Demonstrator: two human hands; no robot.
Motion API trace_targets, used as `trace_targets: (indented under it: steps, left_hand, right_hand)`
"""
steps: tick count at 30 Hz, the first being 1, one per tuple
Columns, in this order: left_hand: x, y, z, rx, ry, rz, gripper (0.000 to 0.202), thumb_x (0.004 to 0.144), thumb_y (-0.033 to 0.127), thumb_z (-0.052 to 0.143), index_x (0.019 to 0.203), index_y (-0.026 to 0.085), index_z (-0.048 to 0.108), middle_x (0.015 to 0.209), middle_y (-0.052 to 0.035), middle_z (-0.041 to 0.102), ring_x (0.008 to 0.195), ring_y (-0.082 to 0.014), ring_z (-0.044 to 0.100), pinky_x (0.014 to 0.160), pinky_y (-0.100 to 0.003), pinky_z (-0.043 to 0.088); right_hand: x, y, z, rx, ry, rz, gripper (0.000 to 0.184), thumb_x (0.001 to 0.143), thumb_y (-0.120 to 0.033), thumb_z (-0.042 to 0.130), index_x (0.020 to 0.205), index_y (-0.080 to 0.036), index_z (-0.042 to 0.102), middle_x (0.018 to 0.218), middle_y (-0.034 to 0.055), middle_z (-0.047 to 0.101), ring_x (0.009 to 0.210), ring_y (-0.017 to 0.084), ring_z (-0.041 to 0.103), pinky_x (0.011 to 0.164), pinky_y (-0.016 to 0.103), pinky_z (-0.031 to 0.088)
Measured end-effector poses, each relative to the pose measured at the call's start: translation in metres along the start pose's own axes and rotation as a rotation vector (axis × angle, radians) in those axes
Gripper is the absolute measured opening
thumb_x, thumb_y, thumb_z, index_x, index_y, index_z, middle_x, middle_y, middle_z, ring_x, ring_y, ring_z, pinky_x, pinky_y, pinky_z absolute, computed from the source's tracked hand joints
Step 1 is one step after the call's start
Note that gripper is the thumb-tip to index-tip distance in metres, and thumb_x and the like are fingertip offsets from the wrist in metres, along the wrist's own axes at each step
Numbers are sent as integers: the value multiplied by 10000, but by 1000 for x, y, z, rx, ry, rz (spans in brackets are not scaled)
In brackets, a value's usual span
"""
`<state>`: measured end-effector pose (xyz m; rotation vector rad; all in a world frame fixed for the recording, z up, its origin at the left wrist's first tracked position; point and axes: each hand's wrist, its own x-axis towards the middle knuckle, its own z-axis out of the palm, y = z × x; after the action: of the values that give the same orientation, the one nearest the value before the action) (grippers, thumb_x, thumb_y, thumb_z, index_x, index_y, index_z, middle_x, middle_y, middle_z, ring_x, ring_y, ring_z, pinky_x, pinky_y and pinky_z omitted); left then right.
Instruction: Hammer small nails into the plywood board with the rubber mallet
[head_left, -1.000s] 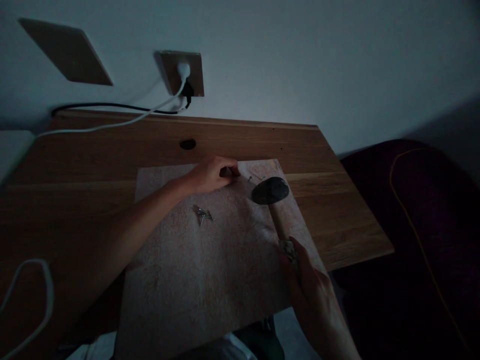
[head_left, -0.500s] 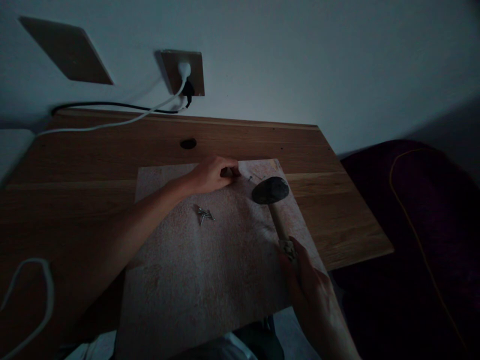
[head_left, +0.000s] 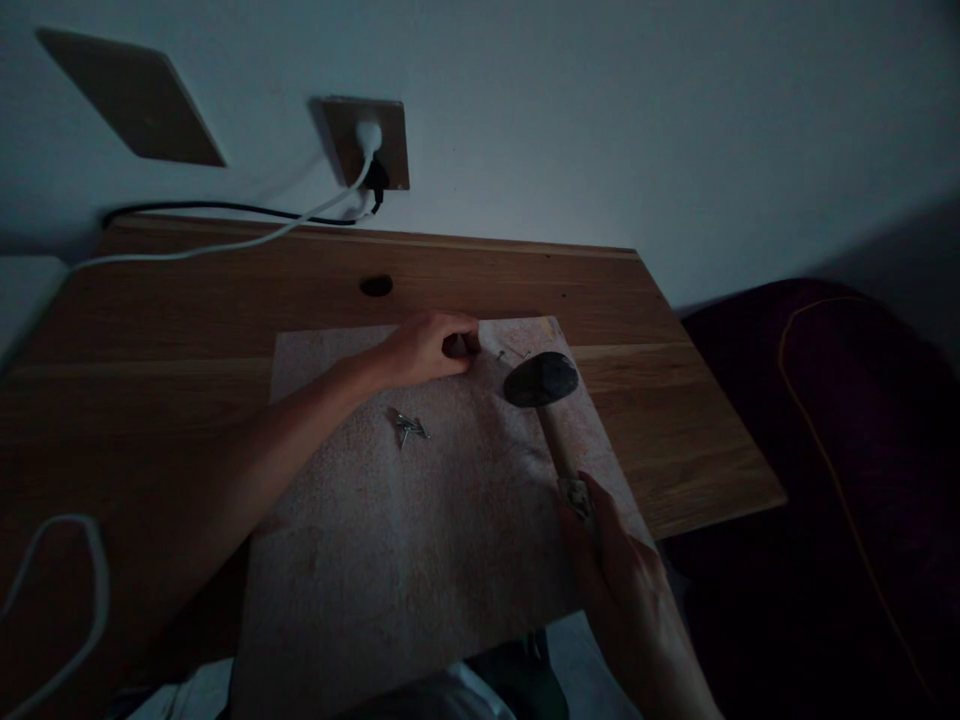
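Head view: right hand (head_left: 615, 555) closed around the lower handle of a dark-headed hammer (head_left: 555, 445); grasp looks firm, fingers wrapped. Hammer head lies beyond this grip, toward the wall; cannot tell whether it touches the board (head_left: 435, 570) or is just above it. Left hand (head_left: 427, 350) is beyond and to the left of the right-hand grip, near the board's far edge. Its fingers are curled toward the thumb; cannot tell whether anything is pinched there. Two small nails (head_left: 501, 356) show just right of the left fingertips, between them and the hammer head. A loose cluster of nails (head_left: 409, 430) lies on the board, nearer the person than the left hand and left of the hammer. Board sits on a wooden desk (head_left: 697, 440), under both hands. Wall socket (head_left: 394, 125) with two plugs: beyond the left hand, well apart.
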<state>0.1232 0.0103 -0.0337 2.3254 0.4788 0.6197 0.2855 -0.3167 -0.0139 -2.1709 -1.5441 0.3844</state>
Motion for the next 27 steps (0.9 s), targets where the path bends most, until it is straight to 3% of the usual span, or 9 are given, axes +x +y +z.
trace_targets:
  steps: [5,9,15,21,27]
  left_hand:
    - [0,1,1,17,-5,-1,131,756,83,710,837,185,698,838,13,743,695,-120,635,665,-244,432]
    - [0,1,3,21,-6,5,133,768,91,700,856,190,692,854,9,744,717,-130,645,695,-255,447]
    - [0,0,3,16,-12,12,140,756,105,694,862,197,687,840,12,733,723,-135,637,691,-257,444]
    - [-1,1,3,-15,-9,2,168,766,131,710,921,194,695,846,17,724,722,-129,633,695,-251,455]
    - [-1,3,2,-22,9,-24,199,765,126,745,951,180,699,829,21,671,721,-126,606,699,-255,443]
  right_hand:
    - [2,-4,-1,10,-19,46,498,1131,-407,432,1522,-148,599,1310,213,790,1112,339,818,829,436,728]
    - [3,-6,-1,74,-39,36,532,1135,-390,434,1567,-99,545,1285,232,797,1020,316,844,758,395,738]
    - [2,-3,-3,27,-20,13,512,1126,-369,456,1574,-144,559,1276,216,803,1044,338,837,829,452,731]
    - [5,-6,-2,30,-59,65,520,1138,-405,430,1528,-94,578,1140,221,837,905,323,855,664,397,722]
    - [5,-9,-2,100,-53,69,549,1137,-424,414,1536,-79,567,1111,219,841,877,313,855,664,395,719]
